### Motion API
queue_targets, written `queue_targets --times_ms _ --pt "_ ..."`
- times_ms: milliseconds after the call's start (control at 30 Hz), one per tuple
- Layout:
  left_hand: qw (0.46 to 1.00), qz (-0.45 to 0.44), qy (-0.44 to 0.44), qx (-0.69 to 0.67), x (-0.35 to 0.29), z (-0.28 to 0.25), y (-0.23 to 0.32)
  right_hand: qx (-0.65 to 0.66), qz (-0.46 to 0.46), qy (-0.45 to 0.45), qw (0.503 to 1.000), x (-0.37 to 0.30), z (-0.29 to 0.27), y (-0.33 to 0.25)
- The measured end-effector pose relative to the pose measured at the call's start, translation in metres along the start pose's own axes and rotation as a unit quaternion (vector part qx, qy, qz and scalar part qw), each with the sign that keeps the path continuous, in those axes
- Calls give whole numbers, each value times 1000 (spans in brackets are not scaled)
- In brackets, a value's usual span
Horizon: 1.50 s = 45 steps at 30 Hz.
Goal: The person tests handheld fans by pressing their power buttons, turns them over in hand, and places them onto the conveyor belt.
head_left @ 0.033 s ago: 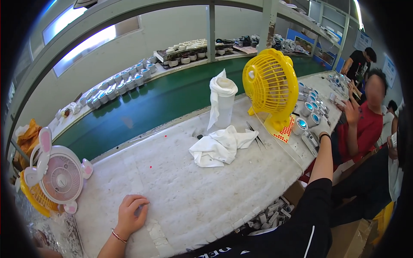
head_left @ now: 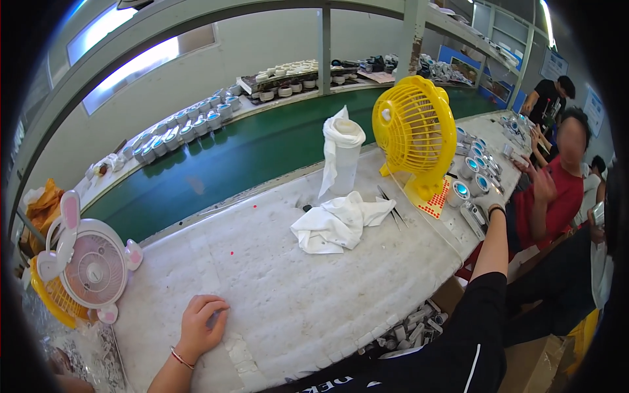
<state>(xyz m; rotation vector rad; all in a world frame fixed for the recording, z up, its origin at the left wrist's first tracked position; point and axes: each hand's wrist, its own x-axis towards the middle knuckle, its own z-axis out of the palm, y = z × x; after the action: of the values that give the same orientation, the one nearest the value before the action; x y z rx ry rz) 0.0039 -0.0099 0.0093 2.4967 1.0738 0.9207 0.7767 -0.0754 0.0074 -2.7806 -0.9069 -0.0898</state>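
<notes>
My bare left hand point(head_left: 204, 323) rests on the near left of the white-covered table point(head_left: 275, 288). Its fingers curl loosely with a gap to the thumb, and nothing is in it. Far to the right, my right hand point(head_left: 490, 199), in a pale glove with a dark band at the wrist, reaches among silver-white devices with blue round faces point(head_left: 460, 190). One grey-white device point(head_left: 473, 220) lies just below that hand. Its fingers blend into the parts, so their grip is hidden. A crumpled white cloth point(head_left: 337, 221) and tweezers point(head_left: 393, 208) lie between my hands.
A yellow fan point(head_left: 419, 137) stands by a sheet of red dots point(head_left: 432, 204). Beside it is a cloth-draped white cylinder point(head_left: 343, 154). A rabbit-eared fan point(head_left: 95, 268) is at left. Behind runs a green conveyor belt point(head_left: 262, 141). A co-worker in red point(head_left: 560, 190) sits at right.
The co-worker in red has lowered a raised hand. My left hand stays in place, and my right hand has barely moved. The view has shifted very slightly.
</notes>
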Motion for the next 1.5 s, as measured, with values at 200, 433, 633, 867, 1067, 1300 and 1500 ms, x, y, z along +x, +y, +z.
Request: queue_targets --times_ms 200,433,633,867,1067,1300,1500 --pt "1000 -7 -2 5 -5 -10 -2 108 9 208 972 -102 -41 -77" --pt "1000 -1 -14 -11 -10 -21 -12 376 -221 290 852 -213 -11 166" --pt "999 -11 -37 -32 -4 -14 -13 458 -211 149 850 -275 11 -62" --pt "996 -5 -66 -66 -7 -13 -10 523 -195 7 830 -320 16 -116" --pt "994 -19 -26 -107 -9 -21 -28 562 -207 -80 797 -387 0 -237" --pt "967 -42 -70 -243 -11 -18 17 565 -216 -169 778 -403 -27 -352" --pt "907 -70 -119 -399 12 18 47 668 -211 -338 628 -451 -49 -393"
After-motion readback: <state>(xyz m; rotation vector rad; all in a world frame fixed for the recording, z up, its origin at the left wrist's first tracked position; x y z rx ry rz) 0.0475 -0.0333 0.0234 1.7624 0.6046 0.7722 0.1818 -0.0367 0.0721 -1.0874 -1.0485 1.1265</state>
